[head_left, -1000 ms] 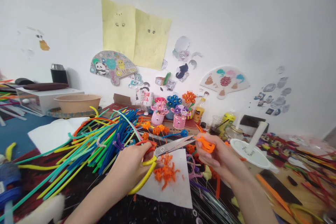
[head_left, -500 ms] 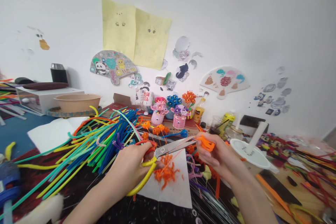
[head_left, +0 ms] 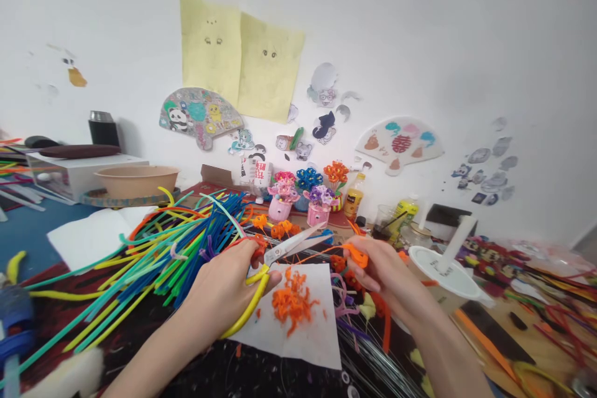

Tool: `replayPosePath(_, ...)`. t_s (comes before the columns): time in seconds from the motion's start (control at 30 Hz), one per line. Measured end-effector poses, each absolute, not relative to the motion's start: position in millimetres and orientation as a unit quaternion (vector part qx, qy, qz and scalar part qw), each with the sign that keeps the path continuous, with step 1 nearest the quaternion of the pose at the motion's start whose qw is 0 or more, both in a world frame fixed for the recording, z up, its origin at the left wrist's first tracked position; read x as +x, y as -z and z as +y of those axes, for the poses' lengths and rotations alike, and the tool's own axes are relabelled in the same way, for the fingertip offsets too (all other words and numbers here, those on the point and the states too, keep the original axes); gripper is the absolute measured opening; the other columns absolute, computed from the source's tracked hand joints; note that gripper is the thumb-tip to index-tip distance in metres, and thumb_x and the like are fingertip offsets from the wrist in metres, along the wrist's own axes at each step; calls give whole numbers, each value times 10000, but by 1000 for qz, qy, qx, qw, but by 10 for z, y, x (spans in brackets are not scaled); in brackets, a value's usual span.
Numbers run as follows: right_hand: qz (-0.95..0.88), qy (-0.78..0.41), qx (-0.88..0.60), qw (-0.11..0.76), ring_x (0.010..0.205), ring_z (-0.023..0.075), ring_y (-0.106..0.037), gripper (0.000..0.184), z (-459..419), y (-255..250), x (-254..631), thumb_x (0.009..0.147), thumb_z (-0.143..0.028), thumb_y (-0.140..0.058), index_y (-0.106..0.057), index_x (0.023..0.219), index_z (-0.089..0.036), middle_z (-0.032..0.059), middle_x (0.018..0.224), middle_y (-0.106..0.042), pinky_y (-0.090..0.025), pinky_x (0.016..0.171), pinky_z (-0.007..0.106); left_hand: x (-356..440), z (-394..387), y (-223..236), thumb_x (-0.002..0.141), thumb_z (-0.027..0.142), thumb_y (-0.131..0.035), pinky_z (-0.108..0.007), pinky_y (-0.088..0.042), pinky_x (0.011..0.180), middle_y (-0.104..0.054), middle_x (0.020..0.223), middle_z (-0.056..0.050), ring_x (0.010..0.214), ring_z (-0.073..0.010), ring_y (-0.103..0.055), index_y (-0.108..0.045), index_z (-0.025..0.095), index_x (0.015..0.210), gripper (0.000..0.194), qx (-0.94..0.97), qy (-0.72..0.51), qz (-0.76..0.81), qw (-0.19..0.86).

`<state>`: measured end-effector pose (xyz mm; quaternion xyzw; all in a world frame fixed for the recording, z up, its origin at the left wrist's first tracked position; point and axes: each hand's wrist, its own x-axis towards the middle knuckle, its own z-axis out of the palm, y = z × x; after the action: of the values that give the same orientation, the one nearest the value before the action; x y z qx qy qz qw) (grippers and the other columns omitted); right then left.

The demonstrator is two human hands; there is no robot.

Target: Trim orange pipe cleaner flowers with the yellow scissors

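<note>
My left hand (head_left: 229,280) grips a pair of scissors (head_left: 281,251) with yellow and red handles. Their blades are parted and point up and to the right. My right hand (head_left: 385,270) pinches a looped orange pipe cleaner (head_left: 358,255). From it a thin orange strand stretches left, passing just below the blades; where that strand ends is not clear. Under the scissors, a white sheet of paper (head_left: 321,342) carries a heap of orange fuzzy clippings (head_left: 293,303).
A large bundle of coloured pipe cleaners (head_left: 186,255) lies to the left. Small pots of fuzzy flowers (head_left: 318,205) stand at the back. On the right are a white spindle stand (head_left: 443,273), a black-and-orange flat piece (head_left: 494,333) and more stems. Thin wires (head_left: 373,348) lie in front.
The scissor blades have opened and swung upward, away from the orange pipe cleaner. My left hand has shifted slightly left. My right hand has moved a little left with the orange piece.
</note>
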<state>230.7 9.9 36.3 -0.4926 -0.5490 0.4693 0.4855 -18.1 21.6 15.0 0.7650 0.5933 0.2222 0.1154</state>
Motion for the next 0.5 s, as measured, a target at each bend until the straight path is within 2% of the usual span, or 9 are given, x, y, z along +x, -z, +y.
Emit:
replayPosePath(0.13, -543, -410, -540, 495, 351, 30, -257, 357, 139, -356, 2277, 827, -444, -528, -498, 601, -169, -74, 454, -409, -164, 401, 212, -188, 227, -126, 802, 496, -510, -274, -344, 636, -639, 922, -19, 828, -237, -613, -495, 249, 869, 257, 763, -248, 590, 87)
replayPosePath(0.33, -503, -368, -571, 535, 345, 37, -293, 359, 148, -346, 2281, 760, -470, -582, -474, 579, -180, -78, 433, -404, -194, 382, 197, -189, 217, -182, 835, 526, -466, -268, -304, 571, -602, 731, 0, 683, -217, -585, -424, 240, 742, 304, 735, -245, 630, 59)
replayPosePath(0.5, -502, -431, -514, 546, 334, 27, -275, 341, 139, -358, 2235, 779, -482, -578, -549, 680, -157, -57, 474, -468, -162, 381, 203, -108, 180, -161, 825, 554, -491, -265, -309, 576, -627, 780, -12, 709, -219, -601, -455, 233, 766, 328, 758, -233, 604, 85)
